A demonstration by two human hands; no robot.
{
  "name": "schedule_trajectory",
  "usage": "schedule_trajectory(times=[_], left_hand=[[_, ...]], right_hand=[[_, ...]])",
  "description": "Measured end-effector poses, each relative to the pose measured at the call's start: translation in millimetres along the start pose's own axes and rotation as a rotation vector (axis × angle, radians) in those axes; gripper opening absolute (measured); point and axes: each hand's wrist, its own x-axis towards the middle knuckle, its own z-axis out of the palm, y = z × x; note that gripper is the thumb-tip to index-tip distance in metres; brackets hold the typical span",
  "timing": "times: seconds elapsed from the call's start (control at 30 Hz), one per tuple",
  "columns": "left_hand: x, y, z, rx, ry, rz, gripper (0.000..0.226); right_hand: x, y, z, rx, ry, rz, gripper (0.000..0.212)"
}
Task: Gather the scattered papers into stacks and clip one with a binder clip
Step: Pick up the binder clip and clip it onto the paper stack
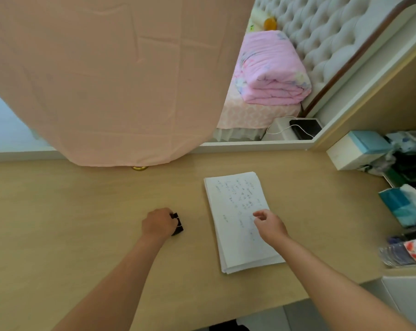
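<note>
The binder clip (177, 225) is seen in black, the paper stack (235, 235) in white marked with dark handwriting. The desk (82, 223) is finished in pale beige. A peach cloth (106, 80) is hung behind; the folded quilt (271, 68) is printed pink with pastel flowers.
</note>
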Motion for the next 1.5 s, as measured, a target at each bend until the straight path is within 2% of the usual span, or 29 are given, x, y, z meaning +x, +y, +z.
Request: schedule_trajectory(times=[0.1,0.13,0.23,0.3,0.4,0.47,0.57,0.67,0.77,0.87,1.03,1.13,1.23,1.3,1.37,1.4,1.5], left_hand=[[6,21,3,0.317,0.127,0.0,0.035],[6,28,5,0.356,0.191,0.005,0.037],[5,58,19,0.16,0.351,0.096,0.038],[1,87,31,-0.111,0.276,0.086,0.043],[-3,123,52,-0.41,-0.061,-0.109,0.071],[-3,134,67,-0.537,-0.159,-0.185,0.076],[-5,141,85,-0.444,-0.088,-0.234,0.079],[-5,144,91,-0.296,-0.004,-0.29,0.08],[-3,141,93,-0.274,0.005,-0.309,0.081],[-2,140,94,-0.295,0.023,-0.334,0.083],[-5,142,97,-0.318,0.068,-0.356,0.08],[-7,144,97,-0.318,0.067,-0.363,0.08],[-11,147,94,-0.342,0.055,-0.368,0.079],[-12,145,90,-0.364,0.028,-0.37,0.083],[-16,143,82,-0.415,0.003,-0.336,0.09],[-18,141,76,-0.515,0.012,-0.303,0.09],[-36,144,45,-0.94,0.038,-0.195,0.06]], right_hand=[[27,16,-15,-0.112,0.04,0.003,0.035],[35,20,-19,-0.126,0.041,0.008,0.039],[57,28,-31,-0.073,0.012,0.025,0.046],[67,30,-37,0.024,-0.055,0.054,0.044],[80,31,-39,0.118,-0.115,0.086,0.035],[87,31,-40,0.186,-0.126,0.124,0.027],[100,34,-40,0.326,-0.201,0.208,0.022],[112,34,-37,0.39,-0.321,0.256,0.035],[116,28,-30,0.223,-0.353,0.229,0.044],[110,20,-24,0.012,-0.291,0.155,0.039],[103,16,-25,0.297,-0.423,0.149,0.046],[110,23,-31,0.333,-0.462,0.182,0.044],[107,29,-32,0.254,-0.459,0.026,0.03],[99,28,-35,0.25,-0.462,-0.084,0.029],[91,27,-42,0.322,-0.474,-0.143,0.031],[87,26,-48,0.374,-0.479,-0.153,0.033],[74,23,-66,0.527,-0.511,-0.177,0.036]])
